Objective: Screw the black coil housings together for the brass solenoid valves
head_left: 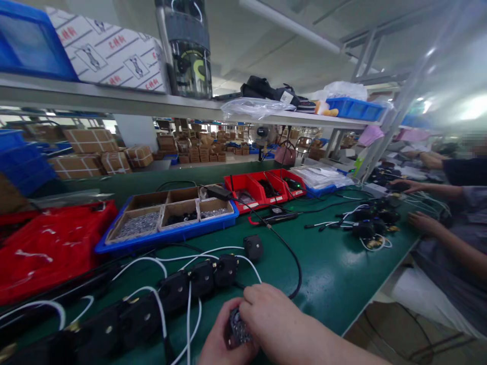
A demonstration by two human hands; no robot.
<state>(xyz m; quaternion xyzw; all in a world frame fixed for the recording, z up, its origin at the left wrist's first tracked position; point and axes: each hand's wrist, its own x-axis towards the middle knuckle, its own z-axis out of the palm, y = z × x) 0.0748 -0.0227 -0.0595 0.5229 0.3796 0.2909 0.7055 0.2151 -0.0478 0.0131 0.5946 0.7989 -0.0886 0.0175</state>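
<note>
Black module [239,329], small and boxy with a speckled, metallic-looking face, sits pinched between your two hands at the lower edge of the view; most of its body is hidden by your fingers, so its full shape cannot be made out. Your left hand [217,340] cups it from below and is cut off by the frame's bottom edge. Your right hand [272,317] closes over it from above, knuckles up, fingers curled tight against the part; the fingertips themselves are out of sight.

Just left of the grip, a row of like black modules [178,289] lies in a line on the green bench mat [335,268], each squarish with rounded corners and small brass-coloured fittings, joined by glossy white cables [188,319]. The nearest ones blur toward the lower left corner. One single black cube [253,247] stands apart, above the grip. A thin black cord [292,263] loops past your right hand.

Farther beyond the grip, a blue tray [167,237] holds cardboard compartments of small grey metal parts, too fine to identify. Red bins [262,190] stand to its right; a wrinkled red sheet [49,248] lies far left.

Well to the right of the grip, another person's hands [420,220] rest near more black parts; their faces are blurred.
</note>
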